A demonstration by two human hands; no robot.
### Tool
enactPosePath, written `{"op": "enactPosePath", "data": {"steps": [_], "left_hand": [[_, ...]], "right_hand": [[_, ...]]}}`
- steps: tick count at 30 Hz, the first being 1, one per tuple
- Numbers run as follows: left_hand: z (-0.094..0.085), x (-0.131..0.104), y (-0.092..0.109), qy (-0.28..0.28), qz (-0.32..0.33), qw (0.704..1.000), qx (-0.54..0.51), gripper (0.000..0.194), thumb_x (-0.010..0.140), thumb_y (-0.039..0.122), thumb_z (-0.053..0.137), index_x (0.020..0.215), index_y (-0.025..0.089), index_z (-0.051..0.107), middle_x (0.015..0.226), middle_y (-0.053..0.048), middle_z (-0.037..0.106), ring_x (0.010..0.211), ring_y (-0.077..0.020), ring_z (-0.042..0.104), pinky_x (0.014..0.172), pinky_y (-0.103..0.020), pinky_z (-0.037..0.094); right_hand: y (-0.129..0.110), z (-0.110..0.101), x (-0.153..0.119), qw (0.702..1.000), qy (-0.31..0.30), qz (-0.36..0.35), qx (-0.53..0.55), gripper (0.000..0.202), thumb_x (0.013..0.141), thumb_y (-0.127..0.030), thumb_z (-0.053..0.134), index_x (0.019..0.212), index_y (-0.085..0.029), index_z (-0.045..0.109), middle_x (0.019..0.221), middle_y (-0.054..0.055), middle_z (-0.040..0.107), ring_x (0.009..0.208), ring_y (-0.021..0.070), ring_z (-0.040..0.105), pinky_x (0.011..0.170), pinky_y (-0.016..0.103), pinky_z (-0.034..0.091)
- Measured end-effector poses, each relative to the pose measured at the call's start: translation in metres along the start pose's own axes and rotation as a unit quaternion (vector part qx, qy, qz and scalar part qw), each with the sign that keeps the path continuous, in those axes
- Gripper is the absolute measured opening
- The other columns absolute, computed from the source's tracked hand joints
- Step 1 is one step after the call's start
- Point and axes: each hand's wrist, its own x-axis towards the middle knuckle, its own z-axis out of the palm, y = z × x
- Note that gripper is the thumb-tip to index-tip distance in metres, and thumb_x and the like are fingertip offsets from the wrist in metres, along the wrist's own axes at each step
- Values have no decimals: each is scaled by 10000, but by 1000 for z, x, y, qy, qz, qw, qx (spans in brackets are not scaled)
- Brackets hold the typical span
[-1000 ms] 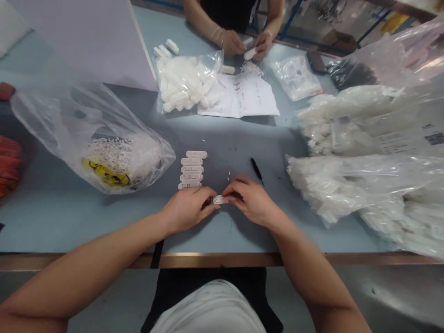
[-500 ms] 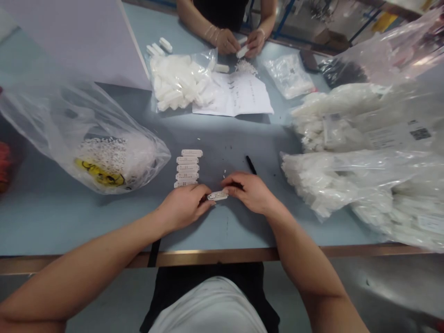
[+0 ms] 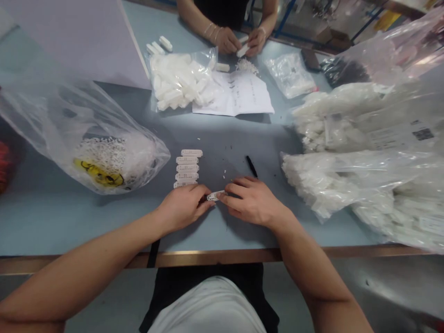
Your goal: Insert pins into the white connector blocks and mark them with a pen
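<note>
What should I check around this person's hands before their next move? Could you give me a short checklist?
1. White piece held: ok, its left end is in the left hand; the white piece slants slightly.
2. Right hand gripping it too: cannot tell; its fingers cover the right end.
3. Details on the held piece readable: cannot tell, too small and partly covered.
4. Row of white pieces fully visible: not ok, the left hand partly hides the nearest one.
5. Black tool out of both hands: ok, it lies on the table.
</note>
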Motion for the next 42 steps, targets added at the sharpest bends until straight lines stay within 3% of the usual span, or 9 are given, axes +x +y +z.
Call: {"op": "enactPosePath", "data": {"steps": [4, 7, 10, 18, 24, 27, 33, 42], "left_hand": [[-1, 0, 1, -1, 0, 1000, 1, 300, 891, 462, 496, 979, 198, 606, 825, -16, 668, 752, -175, 615, 668, -289, 433], [-2, 0, 2, -1, 0, 1000, 9, 288, 888, 456, 503, 982, 204, 606, 819, -15, 670, 765, -180, 619, 669, -287, 433], [-3, 0, 3, -2, -2, 1000, 10, 274, 884, 446, 512, 977, 207, 609, 810, -12, 666, 762, -179, 617, 666, -285, 433], [-1, 1, 2, 2, 4, 1000, 16, 271, 880, 442, 516, 971, 206, 612, 814, -17, 663, 765, -183, 618, 670, -292, 437], [-1, -1, 1, 7, -1, 1000, 8, 289, 886, 450, 500, 984, 201, 608, 829, -25, 669, 767, -179, 622, 673, -289, 441], [-3, 0, 2, 4, -6, 1000, 4, 297, 885, 462, 499, 985, 204, 609, 827, -25, 673, 766, -182, 624, 671, -288, 440], [-2, 0, 2, 2, -10, 1000, 3, 300, 885, 470, 496, 983, 209, 606, 841, -23, 679, 773, -186, 626, 671, -292, 437], [-1, -1, 1, 5, -9, 1000, 2, 301, 887, 466, 494, 988, 205, 606, 836, -21, 674, 768, -180, 624, 675, -292, 439]], "right_hand": [[6, 5, 0, 996, 54, 23, 69, 236, 890, -201, 522, 1083, -243, 652, 940, 39, 653, 836, 158, 553, 752, 294, 457], [14, 14, 1, 987, 102, 101, 67, 220, 906, -165, 497, 1047, -193, 664, 906, 52, 658, 817, 152, 549, 788, 296, 460], [19, 21, 6, 985, 92, 142, 26, 212, 914, -157, 485, 987, -193, 682, 871, 56, 653, 805, 165, 531, 764, 306, 447], [14, 25, 22, 989, 22, 118, -83, 210, 890, -113, 462, 820, -166, 653, 821, 70, 595, 826, 206, 485, 763, 350, 391], [13, 17, 16, 980, 88, 152, 95, 157, 878, -118, 447, 876, -168, 596, 867, 79, 573, 854, 194, 510, 797, 335, 448], [9, 12, 12, 974, 84, 141, 158, 127, 904, -160, 447, 894, -180, 572, 893, 82, 568, 880, 197, 517, 804, 340, 462], [2, 14, 9, 986, 21, 83, 142, 161, 916, -137, 437, 942, -171, 593, 889, 76, 589, 896, 205, 496, 838, 360, 454], [1, 16, 9, 992, 22, 60, 111, 228, 939, -150, 398, 955, -161, 625, 891, 76, 591, 859, 191, 489, 835, 352, 456]]}}
